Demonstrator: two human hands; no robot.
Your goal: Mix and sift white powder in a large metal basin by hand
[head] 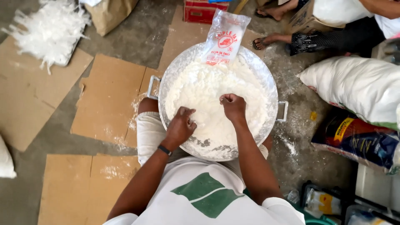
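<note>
Both hands are pressed down into a mound of white dough (214, 98) that fills a wide metal basin (273, 89). Left hand (181, 125) is curled shut into the dough near the basin's near-left side, knuckles up; right hand (233, 106) is closed in a fist, sunk in close to the basin's middle. The two are kept apart, with dough between them, and nothing else is gripped.

At the basin's far rim a clear plastic bag with red print (225, 37) is propped upright, partly resting on the dough. Beyond the basin's left side, flattened cardboard sheets (110, 98) are spread on the floor and dusted white. To the basin's right a large white sack (358, 85) is laid, and past the far rim another person's sandalled feet (271, 27) can be seen.

Kneading appears to be the step in hand, well under way, since the mass looks clumped and moist rather than powdery. A further press and fold would probably be called for, with dough drawn in from the basin's wall.
</note>
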